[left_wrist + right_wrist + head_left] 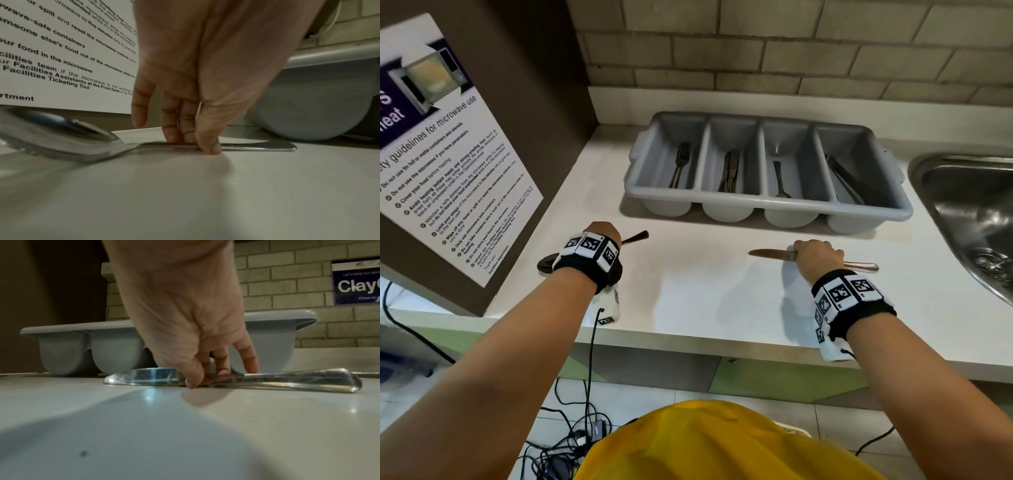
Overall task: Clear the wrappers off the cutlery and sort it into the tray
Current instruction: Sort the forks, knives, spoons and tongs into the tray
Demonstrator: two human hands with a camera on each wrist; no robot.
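Left hand (197,78) pinches a spoon (61,138) — right hand (185,313) pinches a knife (267,379) (both flat on the counter (705,291)).

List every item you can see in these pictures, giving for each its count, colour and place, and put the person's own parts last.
Cutlery tray: one, grey, four compartments, back of counter.
Fork: one, metal, leftmost compartment.
Knives: dark metal, second compartment; count unclear.
Spoon in tray: one, third compartment.
Dark utensils: rightmost compartment; kind unclear.
Counter: one, white.
Sink: one, steel, right.
Poster: one, white, left.
Spoon: one, silver, on counter.
Knife: one, silver, on counter.
Left hand: pinches spoon.
Right hand: pinches knife.
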